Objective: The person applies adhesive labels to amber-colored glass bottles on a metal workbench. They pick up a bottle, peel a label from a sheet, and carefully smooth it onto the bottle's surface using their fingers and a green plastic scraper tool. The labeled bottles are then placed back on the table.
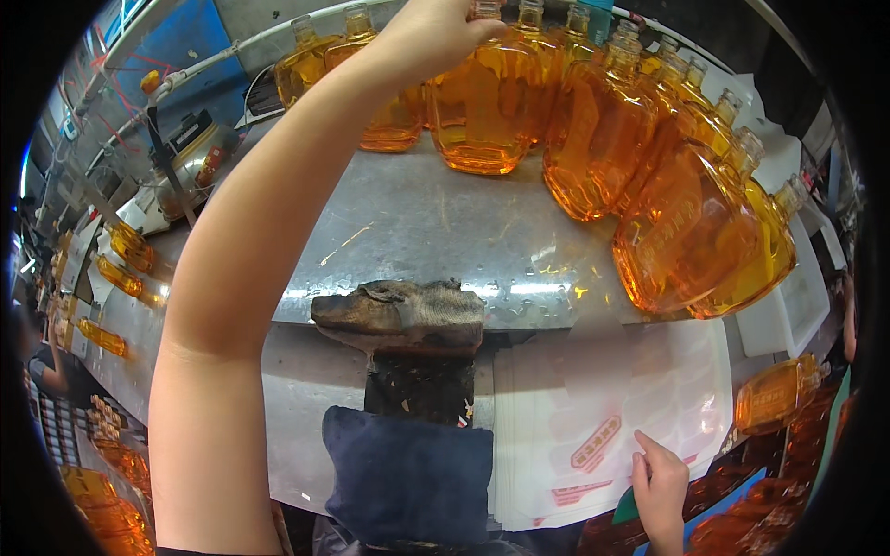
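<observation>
My left hand (443, 35) reaches to the back of the metal table, its thumb against the neck of an amber glass bottle (484, 116). The fingers curl around the neck and are partly cut off by the upper frame edge. At the lower right, my right hand (662, 484) is over a stack of glossy label sheets (533, 408). Its index finger and thumb are apart, with nothing seen between them; the other fingers are folded or hidden. A red-bordered label (596, 444) lies on the top sheet, beside the index fingertip.
Several amber bottles (601, 139) stand in a curve along the back and right of the metal table (426, 213). A dark, worn block (408, 320) sits at the table's front edge, above a navy cloth pad (408, 473). More bottles (777, 394) lie at the right.
</observation>
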A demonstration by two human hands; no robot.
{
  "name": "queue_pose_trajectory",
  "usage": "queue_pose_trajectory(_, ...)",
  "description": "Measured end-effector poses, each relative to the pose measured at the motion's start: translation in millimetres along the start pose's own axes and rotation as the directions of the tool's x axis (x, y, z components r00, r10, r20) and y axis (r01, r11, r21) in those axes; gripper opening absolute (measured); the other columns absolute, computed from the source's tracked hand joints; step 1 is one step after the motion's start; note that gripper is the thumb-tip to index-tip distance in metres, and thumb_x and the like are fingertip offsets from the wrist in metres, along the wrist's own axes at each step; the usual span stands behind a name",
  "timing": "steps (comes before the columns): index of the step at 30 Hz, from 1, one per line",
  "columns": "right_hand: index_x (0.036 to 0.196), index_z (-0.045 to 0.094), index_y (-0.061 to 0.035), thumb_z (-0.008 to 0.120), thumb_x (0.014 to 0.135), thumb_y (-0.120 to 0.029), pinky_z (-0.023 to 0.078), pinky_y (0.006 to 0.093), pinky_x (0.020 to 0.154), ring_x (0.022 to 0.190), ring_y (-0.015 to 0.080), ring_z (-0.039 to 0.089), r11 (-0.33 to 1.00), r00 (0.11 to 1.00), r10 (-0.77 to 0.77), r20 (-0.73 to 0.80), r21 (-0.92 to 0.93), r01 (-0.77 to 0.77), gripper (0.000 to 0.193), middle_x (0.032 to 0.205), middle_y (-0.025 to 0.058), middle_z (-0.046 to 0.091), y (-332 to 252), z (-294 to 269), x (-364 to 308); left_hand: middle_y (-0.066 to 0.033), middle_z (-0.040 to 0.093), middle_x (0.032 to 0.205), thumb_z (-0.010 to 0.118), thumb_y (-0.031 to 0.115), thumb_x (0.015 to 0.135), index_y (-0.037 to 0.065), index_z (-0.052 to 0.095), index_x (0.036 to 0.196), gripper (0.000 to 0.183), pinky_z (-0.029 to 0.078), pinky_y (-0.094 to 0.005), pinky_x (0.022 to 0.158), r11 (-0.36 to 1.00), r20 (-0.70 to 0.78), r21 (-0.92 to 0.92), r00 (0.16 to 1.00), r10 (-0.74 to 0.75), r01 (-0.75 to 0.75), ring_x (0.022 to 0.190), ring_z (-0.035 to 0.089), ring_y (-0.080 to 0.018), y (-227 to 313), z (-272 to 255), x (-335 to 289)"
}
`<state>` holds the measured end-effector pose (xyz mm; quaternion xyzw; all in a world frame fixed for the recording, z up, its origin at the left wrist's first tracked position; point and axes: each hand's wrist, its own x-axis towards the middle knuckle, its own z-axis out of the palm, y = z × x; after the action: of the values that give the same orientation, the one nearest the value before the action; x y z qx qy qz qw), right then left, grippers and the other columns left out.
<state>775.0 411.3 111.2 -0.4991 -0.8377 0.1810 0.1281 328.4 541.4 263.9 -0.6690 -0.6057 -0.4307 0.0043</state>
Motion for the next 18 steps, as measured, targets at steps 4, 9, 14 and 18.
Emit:
queue_pose_trajectory(4,0.109,0.067,0.0032,0.059,0.083,-0.001,0.048,0.0382,0.061,0.064,0.0316,0.062,1.0,1.0,-0.016,-0.003,-0.026,0.016,0.028,0.079,0.0208,0.065,2.2,-0.5,1.3,-0.0119,0.065,0.116,0.059,0.02,0.095,0.004,0.059,0.124,0.032,0.048,-0.027,0.092,0.97,0.022,0.202,0.991,0.132,-0.133,0.108,0.061,-0.0178,-33.2,-19.6,-12.9)
queue_pose_trajectory(9,0.109,0.067,0.0031,0.059,0.082,-0.001,0.049,0.0383,0.062,0.066,0.0326,0.062,0.996,0.996,-0.088,-0.022,-0.036,0.087,0.028,0.082,0.0215,0.065,4.1,-1.4,8.6,-0.0083,0.063,0.113,0.059,0.014,0.096,0.001,0.057,0.122,0.029,0.048,-0.0245,0.091,0.998,-0.103,0.057,0.994,0.022,-0.016,0.106,0.061,-0.0156,-48.7,-75.5,-73.9)
queue_pose_trajectory(14,0.109,0.067,0.0027,0.06,0.081,0.0,0.049,0.0373,0.062,0.066,0.0315,0.062,0.994,0.994,-0.108,0.002,-0.025,0.108,0.029,0.082,0.0211,0.065,-7.8,-1.5,18.7,-0.0077,0.064,0.11,0.058,0.011,0.095,0.003,0.057,0.122,0.028,0.048,-0.0254,0.092,0.973,-0.15,0.19,0.983,-0.105,0.133,0.107,0.06,-0.0142,-55.8,-120.0,-106.5)
queue_pose_trajectory(18,0.109,0.067,0.0024,0.061,0.081,0.0,0.048,0.0368,0.06,0.064,0.0304,0.061,0.992,0.993,-0.119,0.003,-0.043,0.119,0.029,0.08,0.0204,0.065,-19.4,-3.2,24.3,-0.0082,0.065,0.107,0.058,0.008,0.094,0.004,0.056,0.122,0.028,0.048,-0.0261,0.091,0.896,-0.243,0.37,0.957,-0.16,0.244,0.103,0.061,-0.0138,-84.7,-147.0,-110.7)
